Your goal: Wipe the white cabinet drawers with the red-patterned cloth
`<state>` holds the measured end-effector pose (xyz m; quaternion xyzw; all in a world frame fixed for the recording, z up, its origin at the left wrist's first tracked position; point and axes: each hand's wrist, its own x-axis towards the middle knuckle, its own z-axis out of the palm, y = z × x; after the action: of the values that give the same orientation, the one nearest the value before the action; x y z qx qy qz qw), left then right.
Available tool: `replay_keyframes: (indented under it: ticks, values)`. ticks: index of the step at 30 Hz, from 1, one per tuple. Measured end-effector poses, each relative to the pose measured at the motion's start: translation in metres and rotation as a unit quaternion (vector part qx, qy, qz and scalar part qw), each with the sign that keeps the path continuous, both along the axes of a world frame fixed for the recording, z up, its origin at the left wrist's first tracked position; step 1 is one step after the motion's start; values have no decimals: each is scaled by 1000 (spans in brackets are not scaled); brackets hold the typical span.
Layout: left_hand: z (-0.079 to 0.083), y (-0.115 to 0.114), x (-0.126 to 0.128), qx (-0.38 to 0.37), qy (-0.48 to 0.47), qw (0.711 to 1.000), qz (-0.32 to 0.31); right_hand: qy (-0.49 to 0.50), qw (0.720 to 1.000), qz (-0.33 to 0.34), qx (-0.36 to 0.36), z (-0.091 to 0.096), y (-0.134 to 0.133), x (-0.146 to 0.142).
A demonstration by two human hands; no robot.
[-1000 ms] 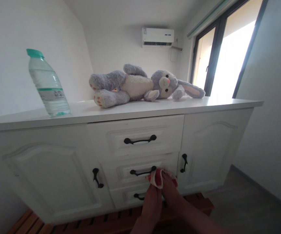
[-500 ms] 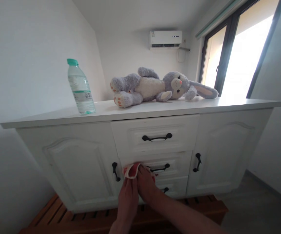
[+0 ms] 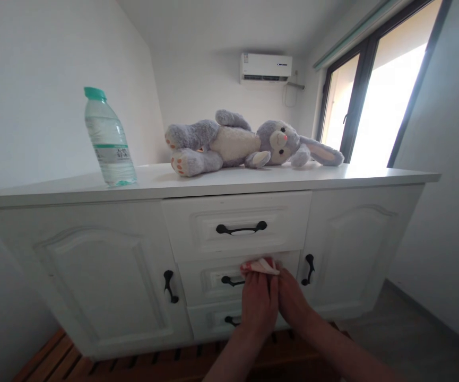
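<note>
A bunched red-and-white cloth point(image 3: 261, 265) is against the middle drawer point(image 3: 201, 271), at the right part of its black handle point(image 3: 230, 281). Its lower edge lies under the fingers of my left hand point(image 3: 258, 298), which is closed on it. From the right, my right hand point(image 3: 293, 297) grips the cloth's right end, pressed close beside the left one. Some of its fingertips are hidden. Between them, the hands and cloth cover the right half of that handle.
On the white cabinet's top point(image 3: 149, 187) stand a water bottle point(image 3: 110, 138) with a green cap and a grey plush rabbit point(image 3: 233, 143) lying on its side. A black-handled top drawer point(image 3: 205, 223) and side doors surround the hands. Wooden slats point(image 3: 50, 356) run below.
Both hands and the cloth have moved right along the middle drawer, baring the handle's left end. The cloth is now folded flatter. The view has shifted slightly right and closer.
</note>
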<state>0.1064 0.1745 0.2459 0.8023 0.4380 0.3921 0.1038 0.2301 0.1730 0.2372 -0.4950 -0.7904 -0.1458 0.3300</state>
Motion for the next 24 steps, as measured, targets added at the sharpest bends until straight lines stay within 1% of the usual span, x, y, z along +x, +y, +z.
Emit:
replay_keyframes:
  ticks: [2, 4, 7, 9, 11, 14, 16, 18, 20, 21, 22, 24]
  values:
    - [-6, 0, 17, 4, 0, 999, -32, 39, 999, -14, 10, -12, -2, 23]
    - [-14, 2, 28, 5, 14, 998, -55, 76, 997, -18, 6, -25, -2, 38]
    - [-34, 4, 32, -4, 34, 996, -82, 168, 984, 25, -60, -45, -5, 44]
    - [-52, 4, 26, -30, 35, 995, -91, 246, 961, 51, -116, -58, -9, 37]
    - [-71, 2, 14, -53, 42, 993, -99, 336, 926, 59, -160, -70, -12, 25]
    - [-95, 3, -16, -72, 57, 990, -102, 448, 870, 72, -192, -83, -12, -5]
    - [-108, 6, -44, -74, 73, 991, -82, 482, 846, 99, -204, -86, -7, -33]
    - [-116, 13, -76, -67, 93, 992, -53, 507, 823, 127, -221, -83, 1, -68]
    - [-116, 20, -109, -57, 106, 992, -27, 528, 803, 142, -239, -75, 10, -105]
    - [-113, 23, -124, -57, 99, 993, -8, 537, 792, 148, -248, -69, 14, -123]
    - [-107, 23, -137, -59, 79, 995, 18, 546, 782, 157, -256, -62, 16, -139]
    - [-91, 16, -158, -53, 6, 996, 74, 551, 765, 189, -276, -50, 15, -164]
